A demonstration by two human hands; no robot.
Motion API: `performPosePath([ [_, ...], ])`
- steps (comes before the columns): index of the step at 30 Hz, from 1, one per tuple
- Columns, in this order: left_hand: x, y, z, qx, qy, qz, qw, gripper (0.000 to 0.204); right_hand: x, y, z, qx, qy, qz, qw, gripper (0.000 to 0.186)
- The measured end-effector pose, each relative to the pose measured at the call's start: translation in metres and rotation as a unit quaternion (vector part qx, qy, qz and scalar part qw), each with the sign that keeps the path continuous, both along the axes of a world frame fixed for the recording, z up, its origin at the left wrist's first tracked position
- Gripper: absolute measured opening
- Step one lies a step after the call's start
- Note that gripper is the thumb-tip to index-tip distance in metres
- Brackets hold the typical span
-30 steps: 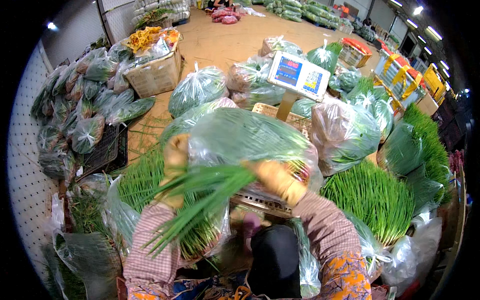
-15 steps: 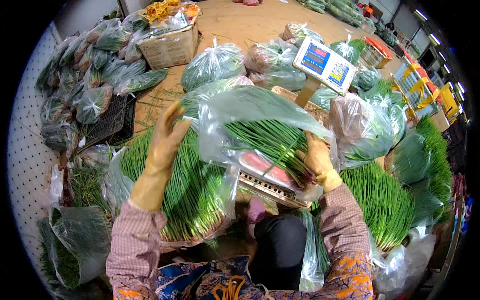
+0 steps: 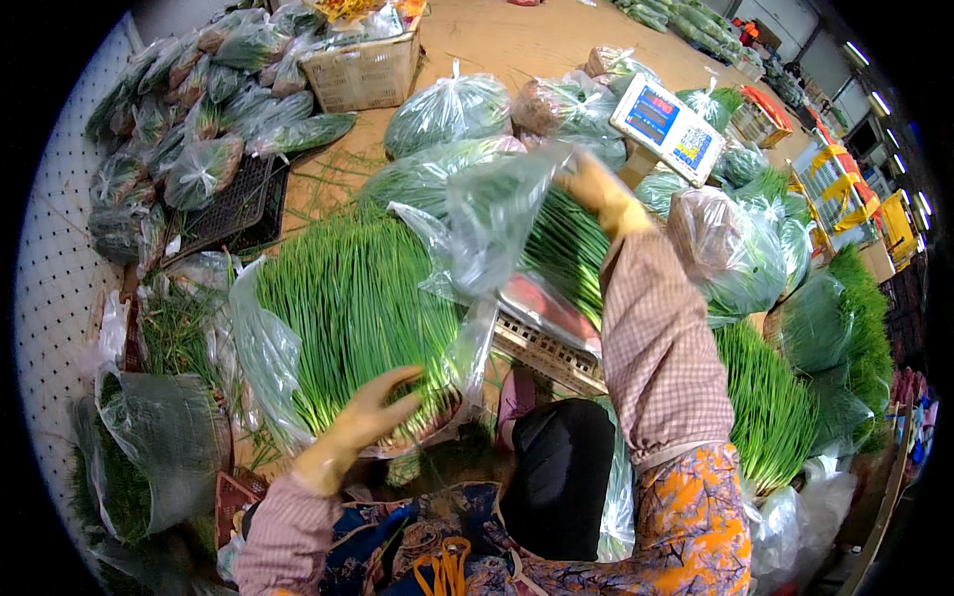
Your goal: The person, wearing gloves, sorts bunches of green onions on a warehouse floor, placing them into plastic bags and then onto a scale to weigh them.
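Note:
My left hand (image 3: 373,422) in a yellow glove is open, fingers apart, over the root ends of a big bundle of green onions (image 3: 348,308) in an open plastic bag (image 3: 263,343). My right hand (image 3: 596,189), also gloved and blurred, grips the upper part of a clear bag (image 3: 492,209), lifted over green onions (image 3: 561,253) on the scale's pan. A crate (image 3: 537,358) shows under them. The scale's display (image 3: 661,129) stands behind my right hand on a post.
Tied bags of greens (image 3: 447,114) lie behind, with a heap (image 3: 204,169) at left on black trays (image 3: 234,204). A plastic crate (image 3: 358,65) stands at back left. More onion bundles (image 3: 760,402) and yellow-strapped boxes (image 3: 845,189) line the right. Dotted white panelling (image 3: 55,318) runs along the left.
My left hand has come down from the bag to the left bundle. My right hand has moved up from the onions to the bag, which is now lifted and bunched.

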State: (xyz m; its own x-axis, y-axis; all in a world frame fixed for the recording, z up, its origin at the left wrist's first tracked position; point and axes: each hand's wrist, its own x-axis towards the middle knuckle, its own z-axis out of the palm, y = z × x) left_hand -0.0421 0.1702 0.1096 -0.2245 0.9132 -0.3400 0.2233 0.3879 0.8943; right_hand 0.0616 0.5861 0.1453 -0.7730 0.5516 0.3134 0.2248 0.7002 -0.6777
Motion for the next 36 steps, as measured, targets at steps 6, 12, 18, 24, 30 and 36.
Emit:
performPosePath([
  [6,0.035,0.144,-0.01,0.184,0.144,-0.079,0.969,0.058,-0.017,-0.019,0.026,0.018,-0.161,0.056,0.985,0.044],
  [12,-0.008,0.214,0.036,0.016,0.227,0.132,0.965,0.058,0.041,0.03,-0.061,-0.171,0.078,-0.005,0.982,0.032],
  [18,-0.058,0.171,0.073,0.172,-0.125,0.122,0.97,0.048,0.006,-0.005,-0.063,0.111,-0.186,-0.055,0.975,0.033],
  [24,-0.062,0.076,0.077,0.13,-0.167,0.141,0.967,0.053,-0.02,-0.012,-0.066,0.185,-0.327,-0.144,0.915,0.026],
  [30,-0.064,-0.08,0.024,0.036,-0.147,0.287,0.946,0.055,-0.045,-0.019,-0.09,0.233,-0.364,-0.196,0.88,0.017],
  [36,-0.056,-0.147,-0.015,0.014,-0.225,0.4,0.888,0.049,-0.057,-0.01,-0.102,0.318,-0.414,-0.116,0.845,0.016],
])
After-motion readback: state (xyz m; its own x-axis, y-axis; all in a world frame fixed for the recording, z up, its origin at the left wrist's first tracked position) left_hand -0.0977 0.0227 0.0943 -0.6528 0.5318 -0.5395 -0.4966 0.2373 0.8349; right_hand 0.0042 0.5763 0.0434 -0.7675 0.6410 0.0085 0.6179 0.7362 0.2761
